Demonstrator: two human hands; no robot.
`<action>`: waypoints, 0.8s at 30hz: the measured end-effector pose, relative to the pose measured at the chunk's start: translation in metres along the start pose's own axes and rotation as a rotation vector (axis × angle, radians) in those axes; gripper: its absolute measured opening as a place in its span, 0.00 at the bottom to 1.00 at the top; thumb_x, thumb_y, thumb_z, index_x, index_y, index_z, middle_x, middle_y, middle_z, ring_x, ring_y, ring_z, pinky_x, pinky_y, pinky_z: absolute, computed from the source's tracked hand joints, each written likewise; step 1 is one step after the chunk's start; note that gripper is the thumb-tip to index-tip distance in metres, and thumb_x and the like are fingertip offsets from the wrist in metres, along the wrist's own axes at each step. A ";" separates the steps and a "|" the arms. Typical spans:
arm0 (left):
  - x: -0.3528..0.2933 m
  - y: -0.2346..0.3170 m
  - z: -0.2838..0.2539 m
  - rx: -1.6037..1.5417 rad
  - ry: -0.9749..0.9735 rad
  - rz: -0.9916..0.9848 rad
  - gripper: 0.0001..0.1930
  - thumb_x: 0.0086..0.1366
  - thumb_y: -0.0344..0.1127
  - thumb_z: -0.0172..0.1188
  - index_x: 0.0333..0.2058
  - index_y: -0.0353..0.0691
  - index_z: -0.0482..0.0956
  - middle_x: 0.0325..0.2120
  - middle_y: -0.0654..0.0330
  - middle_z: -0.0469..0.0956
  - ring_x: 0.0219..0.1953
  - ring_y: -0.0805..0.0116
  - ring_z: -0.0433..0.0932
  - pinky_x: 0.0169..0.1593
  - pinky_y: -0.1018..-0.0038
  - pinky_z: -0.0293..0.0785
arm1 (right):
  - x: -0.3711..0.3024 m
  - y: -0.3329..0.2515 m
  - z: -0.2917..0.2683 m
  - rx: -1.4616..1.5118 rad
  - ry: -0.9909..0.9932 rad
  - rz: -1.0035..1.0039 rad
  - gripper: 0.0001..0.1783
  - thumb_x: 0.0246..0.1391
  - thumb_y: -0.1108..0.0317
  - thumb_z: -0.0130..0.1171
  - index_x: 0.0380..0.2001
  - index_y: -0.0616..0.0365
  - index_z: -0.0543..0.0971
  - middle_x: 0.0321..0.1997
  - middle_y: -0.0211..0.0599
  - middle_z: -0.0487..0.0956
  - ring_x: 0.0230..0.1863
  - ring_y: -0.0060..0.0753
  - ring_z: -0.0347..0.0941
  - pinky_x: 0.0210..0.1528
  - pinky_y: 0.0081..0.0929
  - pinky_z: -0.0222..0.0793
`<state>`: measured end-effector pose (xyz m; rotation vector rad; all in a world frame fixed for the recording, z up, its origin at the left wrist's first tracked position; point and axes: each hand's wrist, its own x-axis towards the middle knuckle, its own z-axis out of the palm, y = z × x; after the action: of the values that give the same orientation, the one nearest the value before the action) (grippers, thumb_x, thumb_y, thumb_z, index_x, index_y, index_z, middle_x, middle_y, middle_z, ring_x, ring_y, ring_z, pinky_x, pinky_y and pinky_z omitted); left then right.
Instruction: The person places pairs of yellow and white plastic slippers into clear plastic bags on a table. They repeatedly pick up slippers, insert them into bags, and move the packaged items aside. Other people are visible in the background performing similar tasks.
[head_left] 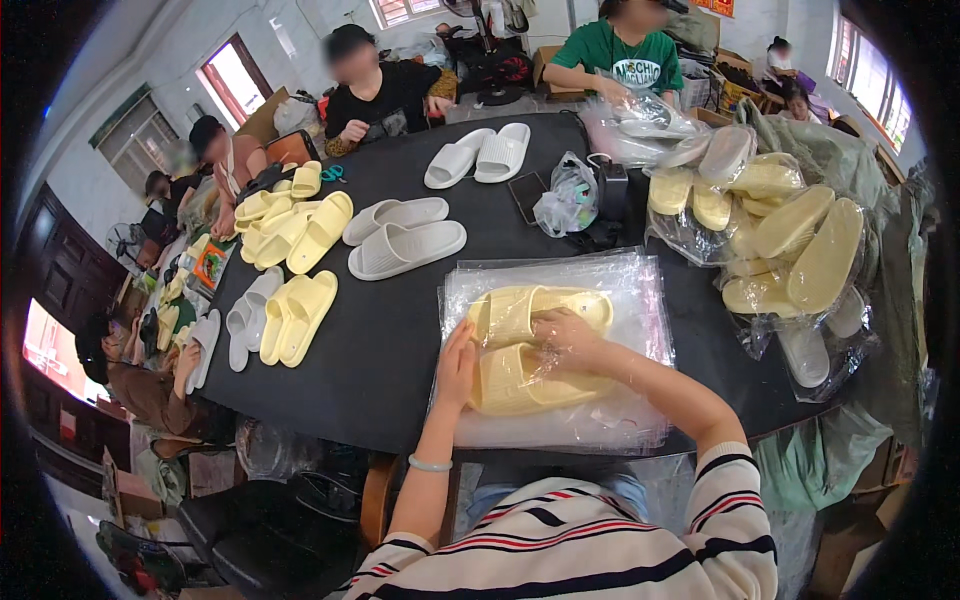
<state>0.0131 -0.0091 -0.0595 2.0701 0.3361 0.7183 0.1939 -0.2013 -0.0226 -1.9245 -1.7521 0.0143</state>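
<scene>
A pair of pale yellow slippers (pixel 520 385) lies side by side in front of me, toes to the left, in a clear plastic bag (pixel 585 395). Beneath them is a stack of flat clear bags (pixel 640 300). My left hand (pixel 458 365) is closed on the bag at the toe end, against the slippers. My right hand (pixel 567 338) reaches in from the right and grips the pair between its footbeds, just behind the straps. Shiny film appears to cover part of this hand. Its fingertips are partly hidden by the slippers.
Grey slippers (pixel 408 250) and several yellow slippers (pixel 297 318) stand left on the black table (pixel 330 395). Bagged yellow slippers (pixel 795 255) heap up at the right. A phone (pixel 527 197) and a knotted plastic bag (pixel 567 200) lie beyond the stack. Other people sit around the table.
</scene>
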 end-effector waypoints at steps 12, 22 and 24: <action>-0.004 0.016 0.009 0.585 -0.133 0.146 0.28 0.69 0.48 0.48 0.60 0.33 0.67 0.62 0.43 0.63 0.65 0.50 0.62 0.67 0.58 0.53 | -0.098 0.026 -0.085 0.033 0.054 0.289 0.17 0.54 0.59 0.60 0.45 0.54 0.79 0.48 0.41 0.79 0.53 0.46 0.74 0.57 0.41 0.66; -0.002 0.018 0.014 0.731 -0.223 0.131 0.32 0.69 0.51 0.46 0.64 0.36 0.61 0.65 0.47 0.59 0.69 0.53 0.55 0.70 0.55 0.47 | -0.044 0.024 -0.022 -0.236 -0.023 -0.038 0.29 0.47 0.55 0.63 0.52 0.58 0.75 0.58 0.42 0.75 0.63 0.44 0.66 0.64 0.42 0.59; -0.002 0.015 0.014 0.704 -0.199 0.102 0.32 0.69 0.51 0.46 0.64 0.35 0.61 0.66 0.47 0.59 0.69 0.53 0.55 0.70 0.56 0.46 | -0.028 0.021 -0.013 -0.195 -0.116 -0.002 0.26 0.46 0.56 0.63 0.48 0.55 0.77 0.57 0.39 0.75 0.62 0.41 0.67 0.64 0.41 0.59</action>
<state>0.0194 -0.0282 -0.0541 2.8162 0.4116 0.4792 0.2137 -0.2327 -0.0292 -2.0967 -1.8924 -0.0478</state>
